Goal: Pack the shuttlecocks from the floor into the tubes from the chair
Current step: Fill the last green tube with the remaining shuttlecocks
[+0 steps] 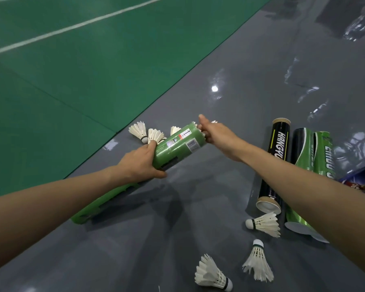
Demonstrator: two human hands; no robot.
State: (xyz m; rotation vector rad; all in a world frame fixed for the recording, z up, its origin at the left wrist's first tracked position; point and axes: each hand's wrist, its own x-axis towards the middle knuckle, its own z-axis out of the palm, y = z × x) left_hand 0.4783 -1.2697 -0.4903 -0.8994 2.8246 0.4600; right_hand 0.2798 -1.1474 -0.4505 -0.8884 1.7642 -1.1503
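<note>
The left hand [141,162] grips a green cardboard tube [178,145] mid-length; the right hand [216,134] pinches a white feather shuttlecock [203,134] at its far mouth.

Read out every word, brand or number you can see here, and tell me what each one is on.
"HANGYU", its end hidden: on the black tube.
"LINDU", uncertain and partly hidden: on the green tube on the floor.
"CO", the rest cut off: on the blue tube.
Barcode and stickers on the held green tube: too small to read.
</note>
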